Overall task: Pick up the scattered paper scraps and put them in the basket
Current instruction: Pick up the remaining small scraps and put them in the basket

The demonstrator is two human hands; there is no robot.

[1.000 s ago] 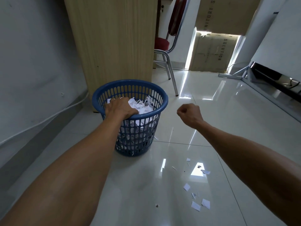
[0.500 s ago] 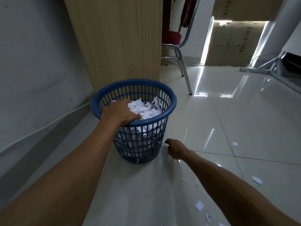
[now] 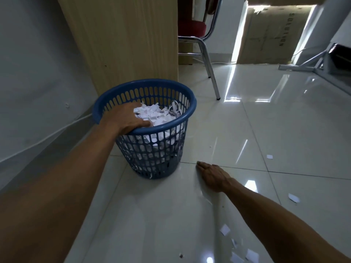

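Note:
A blue plastic basket point(image 3: 176, 100) stands on the tiled floor, filled with white paper scraps point(image 3: 155, 114). My left hand point(image 3: 124, 119) grips its near rim, fingers curled inside. My right hand point(image 3: 212, 174) lies flat and low on the floor just right of the basket's base, fingers extended, holding nothing visible. Loose white scraps lie on the floor: one point(image 3: 225, 229) near my right forearm, several point(image 3: 247, 255) at the bottom edge, one point(image 3: 294, 197) to the right, one point(image 3: 269, 156) further off.
A wooden cabinet side point(image 3: 123, 38) rises right behind the basket. A grey wall with a white cable point(image 3: 57, 132) runs along the left. A metal chair leg point(image 3: 210, 73) stands behind right, cardboard boxes point(image 3: 269, 35) and a metal stand point(image 3: 311, 63) further back.
My right hand dropped from a raised fist to the floor beside the basket and spread flat. My left hand kept its hold on the rim. The view shifted closer and leftward.

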